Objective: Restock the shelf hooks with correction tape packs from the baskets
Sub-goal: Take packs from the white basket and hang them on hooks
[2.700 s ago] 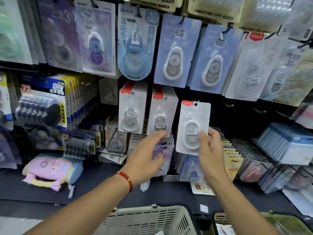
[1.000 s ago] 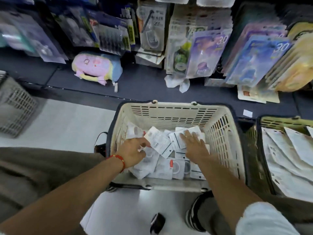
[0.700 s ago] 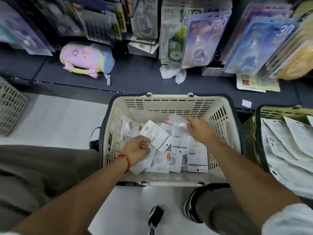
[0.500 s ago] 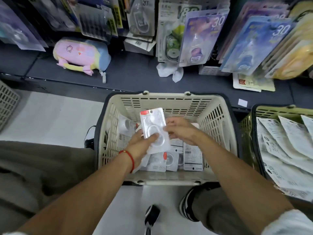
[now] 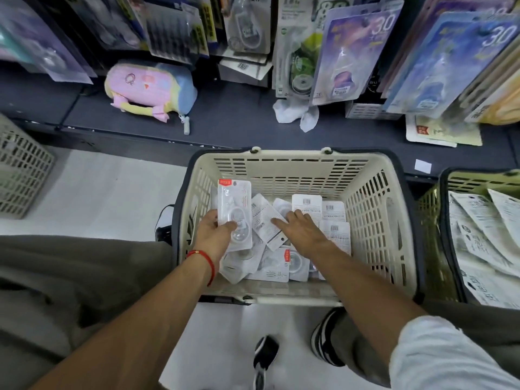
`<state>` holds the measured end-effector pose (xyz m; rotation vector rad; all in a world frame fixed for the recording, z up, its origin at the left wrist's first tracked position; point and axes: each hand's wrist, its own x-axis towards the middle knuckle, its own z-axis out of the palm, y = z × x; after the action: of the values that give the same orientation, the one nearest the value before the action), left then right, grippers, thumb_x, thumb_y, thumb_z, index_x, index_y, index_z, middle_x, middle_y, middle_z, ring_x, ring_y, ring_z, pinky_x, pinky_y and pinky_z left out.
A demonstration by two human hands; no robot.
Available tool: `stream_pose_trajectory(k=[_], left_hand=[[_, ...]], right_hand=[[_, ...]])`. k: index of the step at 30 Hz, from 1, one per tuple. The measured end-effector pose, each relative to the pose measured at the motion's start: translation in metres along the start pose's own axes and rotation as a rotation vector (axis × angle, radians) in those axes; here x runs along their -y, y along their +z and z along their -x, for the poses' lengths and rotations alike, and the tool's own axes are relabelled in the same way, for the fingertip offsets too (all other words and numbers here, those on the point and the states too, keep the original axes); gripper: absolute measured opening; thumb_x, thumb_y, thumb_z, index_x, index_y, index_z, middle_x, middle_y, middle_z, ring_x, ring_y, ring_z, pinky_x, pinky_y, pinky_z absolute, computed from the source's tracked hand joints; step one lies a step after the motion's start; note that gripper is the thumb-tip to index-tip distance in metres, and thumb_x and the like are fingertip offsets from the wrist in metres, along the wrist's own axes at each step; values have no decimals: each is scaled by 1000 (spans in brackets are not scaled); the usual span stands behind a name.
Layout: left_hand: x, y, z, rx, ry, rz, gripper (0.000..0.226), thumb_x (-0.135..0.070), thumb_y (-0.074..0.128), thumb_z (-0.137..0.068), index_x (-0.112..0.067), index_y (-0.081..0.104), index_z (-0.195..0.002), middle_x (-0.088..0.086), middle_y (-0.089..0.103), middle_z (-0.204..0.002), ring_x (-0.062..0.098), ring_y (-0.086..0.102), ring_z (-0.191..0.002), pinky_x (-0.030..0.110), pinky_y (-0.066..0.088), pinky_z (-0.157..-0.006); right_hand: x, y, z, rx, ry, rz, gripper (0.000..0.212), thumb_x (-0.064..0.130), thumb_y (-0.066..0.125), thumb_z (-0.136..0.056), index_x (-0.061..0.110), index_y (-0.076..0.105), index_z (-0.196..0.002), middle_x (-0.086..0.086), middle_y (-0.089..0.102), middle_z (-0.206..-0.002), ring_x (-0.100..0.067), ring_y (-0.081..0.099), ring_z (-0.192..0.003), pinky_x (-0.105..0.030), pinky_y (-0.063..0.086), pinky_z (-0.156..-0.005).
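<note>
A cream basket (image 5: 374, 209) stands on the floor below me with several white correction tape packs (image 5: 274, 266) loose in its bottom. My left hand (image 5: 215, 232), a red cord on its wrist, grips one white pack with a red top label (image 5: 235, 204), held face up at the basket's left side. My right hand (image 5: 302, 229) reaches into the basket with fingers straight, its fingertips touching a pack that lies back side up (image 5: 267, 223). The shelf hooks are out of view.
A second, yellow-green basket (image 5: 439, 209) of larger white packs stands at the right. A grey basket (image 5: 22, 167) is at the left edge. Behind runs a dark shelf ledge (image 5: 239, 122) with a pink pouch (image 5: 149, 85) and hanging packs. My shoes show below.
My left hand has carried the red-labelled pack to the basket's left side. My right hand let go of it and dropped onto the loose packs in the basket.
</note>
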<state>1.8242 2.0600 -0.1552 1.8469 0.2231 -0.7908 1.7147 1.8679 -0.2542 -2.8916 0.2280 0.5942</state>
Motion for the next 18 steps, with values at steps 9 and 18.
stream_pose_trajectory(k=[9,18], left_hand=[[-8,-15,5,29,160,-115,34,-3,62,-99,-16,60,-130,1,72,-109,8,66,-90,19,47,-66],[-21,-8,15,204,-58,154,25,-23,59,-103,-36,64,-124,5,72,-123,30,70,-109,51,62,-82]], right_hand=[[-5,-35,17,-90,250,-693,37,65,53,-95,29,62,-100,2,64,-105,-21,60,-92,-43,44,-74],[-10,-121,19,-207,36,-1253,34,16,56,-110,-10,64,-90,-8,60,-79,-14,59,-72,-30,60,-59]])
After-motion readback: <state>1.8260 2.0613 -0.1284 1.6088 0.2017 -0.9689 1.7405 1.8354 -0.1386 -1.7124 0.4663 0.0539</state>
